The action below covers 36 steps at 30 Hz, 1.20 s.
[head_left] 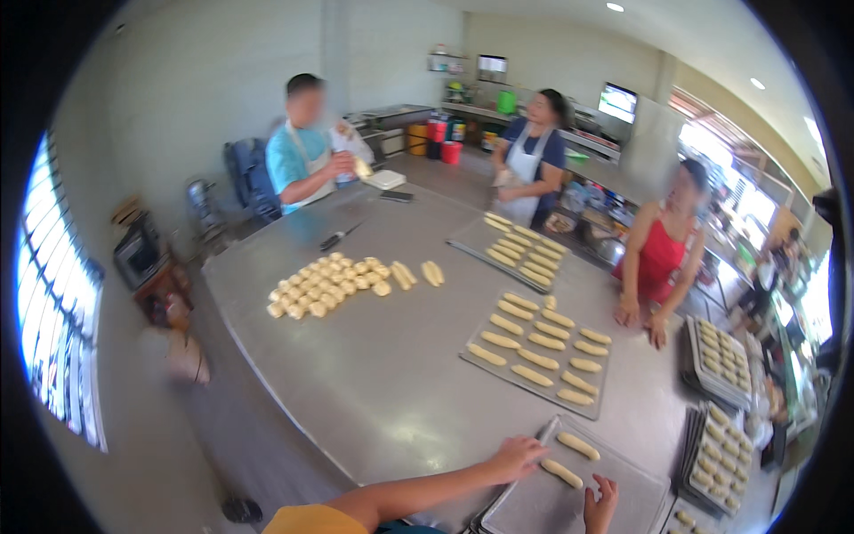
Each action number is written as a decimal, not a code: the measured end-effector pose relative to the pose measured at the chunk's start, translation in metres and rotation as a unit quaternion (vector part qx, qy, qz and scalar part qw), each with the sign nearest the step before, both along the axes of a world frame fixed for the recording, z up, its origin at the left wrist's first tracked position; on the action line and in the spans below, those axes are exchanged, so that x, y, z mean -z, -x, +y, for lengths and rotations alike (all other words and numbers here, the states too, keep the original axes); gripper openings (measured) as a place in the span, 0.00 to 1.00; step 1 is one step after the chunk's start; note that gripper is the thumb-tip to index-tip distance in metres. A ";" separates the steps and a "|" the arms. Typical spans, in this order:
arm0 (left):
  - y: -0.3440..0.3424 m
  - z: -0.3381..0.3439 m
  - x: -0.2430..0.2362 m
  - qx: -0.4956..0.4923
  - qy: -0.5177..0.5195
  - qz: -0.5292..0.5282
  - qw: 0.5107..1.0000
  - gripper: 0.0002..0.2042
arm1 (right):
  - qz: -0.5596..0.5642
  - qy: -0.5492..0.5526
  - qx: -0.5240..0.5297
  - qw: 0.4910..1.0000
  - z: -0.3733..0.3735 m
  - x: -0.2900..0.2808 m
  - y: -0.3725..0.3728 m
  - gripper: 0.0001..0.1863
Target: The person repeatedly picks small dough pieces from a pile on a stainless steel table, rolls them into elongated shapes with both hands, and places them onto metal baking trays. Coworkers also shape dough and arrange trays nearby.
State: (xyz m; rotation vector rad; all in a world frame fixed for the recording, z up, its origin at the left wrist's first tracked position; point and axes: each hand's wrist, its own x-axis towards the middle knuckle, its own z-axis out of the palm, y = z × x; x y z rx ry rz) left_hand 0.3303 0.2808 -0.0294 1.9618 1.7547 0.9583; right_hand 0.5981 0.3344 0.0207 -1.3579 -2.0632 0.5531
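Note:
A metal baking tray (623, 481) lies at the near edge of the table, with two long dough rolls on it. The upper dough roll (578, 446) is apart from the lower dough roll (562, 473). My left hand (518, 458) reaches across from the left to the tray's left rim, fingers stretched toward the rolls; whether it touches the rim I cannot tell. To the right of the lower roll, my right hand (601, 505) is over the tray with its fingers apart and curved. I see no dough in either hand.
Beyond my tray, a tray of dough rolls (536, 349) and a farther tray (514, 253) sit on the metal table (374, 400). Dough balls (325, 285) cluster left, near a dark-handled tool (334, 238). Stacked trays (719, 360) stand right. Several people stand around the table.

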 end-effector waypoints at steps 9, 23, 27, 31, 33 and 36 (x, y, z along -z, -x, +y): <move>0.088 -0.063 0.006 -0.088 -0.016 -0.073 0.993 0.18 | 0.083 0.012 0.045 0.995 -0.018 0.003 0.011 0.17; 0.085 -0.085 -0.009 -0.109 0.008 -0.102 0.989 0.14 | 0.133 0.018 0.054 0.989 -0.039 0.007 0.016 0.15; 0.076 -0.087 -0.013 -0.095 0.031 -0.108 0.989 0.14 | 0.131 0.051 0.077 0.987 -0.046 0.009 0.012 0.16; 0.072 -0.091 -0.012 -0.090 0.033 -0.108 0.990 0.13 | 0.125 0.019 0.070 0.989 -0.053 0.012 0.007 0.15; 0.073 -0.094 -0.011 -0.091 0.032 -0.107 0.990 0.13 | 0.135 0.019 0.074 0.988 -0.055 0.014 0.004 0.15; 0.074 -0.098 -0.009 -0.093 0.028 -0.107 0.989 0.14 | 0.112 -0.019 0.088 0.990 -0.053 0.013 0.003 0.15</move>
